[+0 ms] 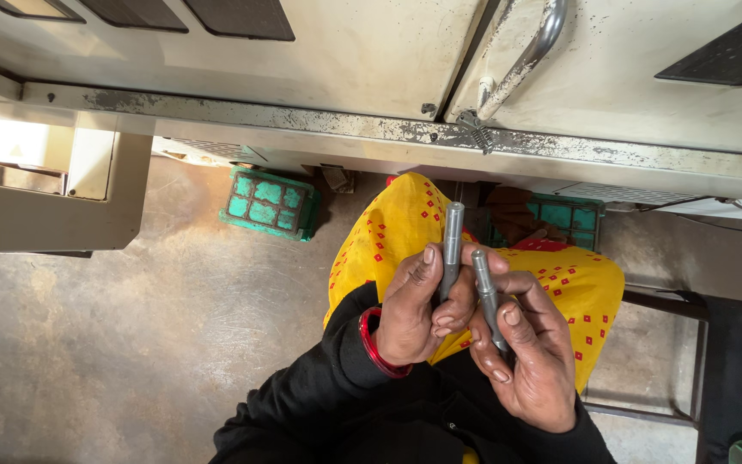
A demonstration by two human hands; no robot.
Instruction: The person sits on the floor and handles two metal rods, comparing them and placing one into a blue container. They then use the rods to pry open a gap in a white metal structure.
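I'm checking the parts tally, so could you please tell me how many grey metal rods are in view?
2. One metal rod stands upright in the left hand; the other rod is gripped in the right hand, tilted beside it. More could be hidden behind the fingers.

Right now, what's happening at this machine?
A person in a black sleeve and yellow dotted garment stands at a worn cream machine cabinet. The left hand grips one grey metal pin upright, and the right hand grips a second, shorter pin beside it. The two pins stand close together. A green plastic crate sits on the concrete floor below the cabinet.
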